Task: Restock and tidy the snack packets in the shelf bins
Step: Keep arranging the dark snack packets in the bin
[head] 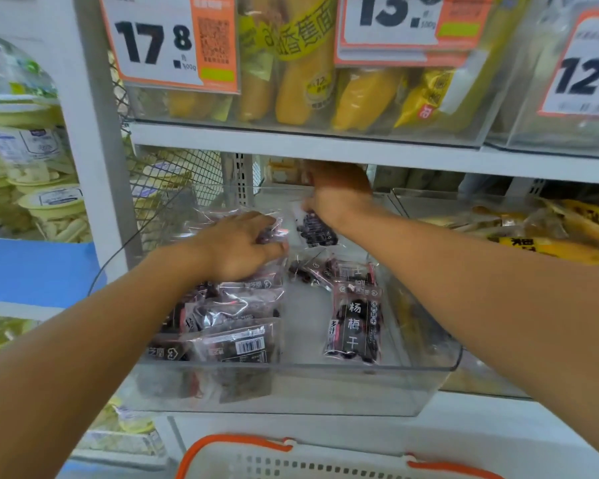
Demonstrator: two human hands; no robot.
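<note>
Both arms stretched deep into the clear bin (291, 388) on the shelf. Left hand (237, 245) palm-down at ten o'clock in the bin, fingers curled over the top of the stacked snack packets (229, 326), thumb hooked round the pile's right edge. Right hand (338, 193) further back at twelve o'clock, wrist bent, knuckles up under the shelf board (360, 152), pinching a dark packet (313, 229) that hangs below the palm; fingertips blurred. Hands apart, each clamped on its own load. Loose packets (329, 271) lying flat mid-bin, one upright packet (355, 323) at four o'clock by the right wall. Yellow snacks (305, 81) in the bin overhead, price tag (163, 43) at eleven o'clock. Orange-handled basket (291, 461) down at six o'clock.
</note>
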